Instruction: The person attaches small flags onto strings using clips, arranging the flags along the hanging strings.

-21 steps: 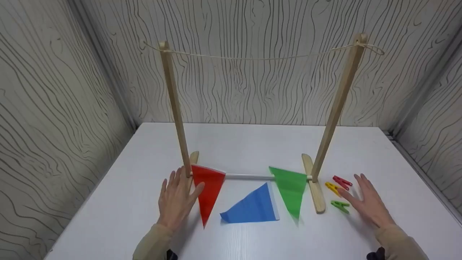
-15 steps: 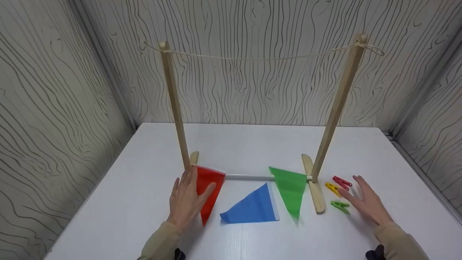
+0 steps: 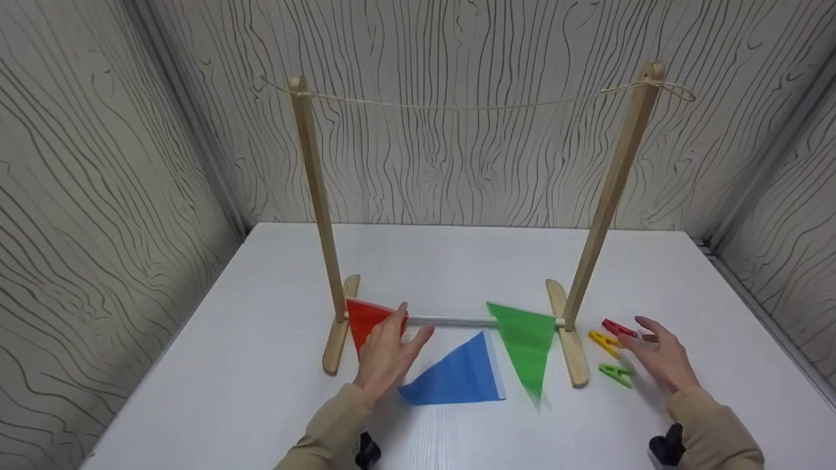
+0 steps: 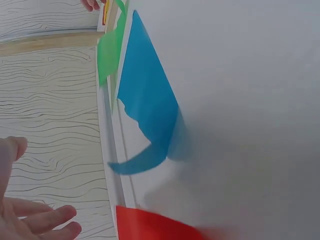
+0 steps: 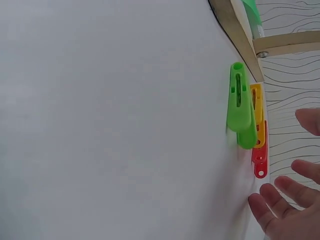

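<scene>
My left hand (image 3: 386,356) is over the red triangular flag (image 3: 369,320), hiding its lower part; thumb and fingers are spread, holding nothing. To its right lies a blue triangular flag (image 3: 457,375), whose tip curls up in the left wrist view. A green triangular flag (image 3: 528,343) lies across the right end of the white rod (image 3: 450,320). My right hand (image 3: 663,359), fingers loosely bent and apart, is just right of the red clothespin (image 3: 614,326) and the yellow clothespin (image 3: 601,341). Nearer the front lies a green clothespin (image 5: 240,102). Nothing sits between the right fingers.
Two wooden posts, the left post (image 3: 316,196) and the right post (image 3: 614,196), stand on flat wooden feet joined by the rod. A thin string (image 3: 450,107) spans their tops, sagging slightly. Wood-patterned panels (image 3: 457,163) enclose the white table (image 3: 215,365).
My left hand has moved right, from beside the left post to over the red flag. My right hand has bent its fingers and shifted slightly left toward the clothespins. The flags stay put.
</scene>
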{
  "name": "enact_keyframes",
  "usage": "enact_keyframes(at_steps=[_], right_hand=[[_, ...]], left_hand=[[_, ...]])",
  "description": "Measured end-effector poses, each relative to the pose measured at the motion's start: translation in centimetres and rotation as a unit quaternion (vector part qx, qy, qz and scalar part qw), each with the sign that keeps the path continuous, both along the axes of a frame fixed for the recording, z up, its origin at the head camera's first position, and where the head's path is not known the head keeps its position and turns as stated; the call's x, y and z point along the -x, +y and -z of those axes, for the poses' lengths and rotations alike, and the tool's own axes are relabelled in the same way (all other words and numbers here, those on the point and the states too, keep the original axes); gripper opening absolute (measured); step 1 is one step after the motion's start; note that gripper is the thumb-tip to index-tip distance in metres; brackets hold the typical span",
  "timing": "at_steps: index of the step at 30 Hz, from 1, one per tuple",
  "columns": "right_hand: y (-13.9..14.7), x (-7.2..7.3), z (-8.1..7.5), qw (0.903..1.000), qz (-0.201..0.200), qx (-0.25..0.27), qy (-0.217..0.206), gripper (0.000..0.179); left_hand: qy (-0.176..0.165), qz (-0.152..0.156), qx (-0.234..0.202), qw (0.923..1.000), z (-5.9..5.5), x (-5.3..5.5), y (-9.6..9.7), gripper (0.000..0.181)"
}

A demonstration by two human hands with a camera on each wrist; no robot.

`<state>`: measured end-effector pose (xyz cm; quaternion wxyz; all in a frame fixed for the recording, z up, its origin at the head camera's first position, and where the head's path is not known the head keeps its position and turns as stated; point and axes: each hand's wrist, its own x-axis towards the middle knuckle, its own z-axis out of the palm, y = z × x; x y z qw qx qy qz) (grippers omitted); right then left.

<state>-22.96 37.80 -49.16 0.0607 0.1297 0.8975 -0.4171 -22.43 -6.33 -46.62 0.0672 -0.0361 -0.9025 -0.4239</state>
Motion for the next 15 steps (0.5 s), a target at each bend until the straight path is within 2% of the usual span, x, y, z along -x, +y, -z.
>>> enact_keyframes(at_steps=[7, 11, 15], right_hand=[[-0.1, 0.6, 0.4, 0.9997, 0.014, 0.001, 0.022, 0.077], [-0.1, 0.8, 0.6, 0.9994, 0.018, -0.001, 0.031, 0.074], [0.1, 1.2, 0.8, 0.9992, 0.021, 0.002, 0.034, 0.072]], left_hand=[[-0.008, 0.048, -0.062, 0.9969, 0.2, 1.0, 2.8, 0.064], [-0.026, 0.050, -0.084, 0.9948, 0.3, 1.4, 4.7, 0.059], [-0.058, 0.047, -0.097, 0.9924, 0.5, 2.0, 6.5, 0.056]])
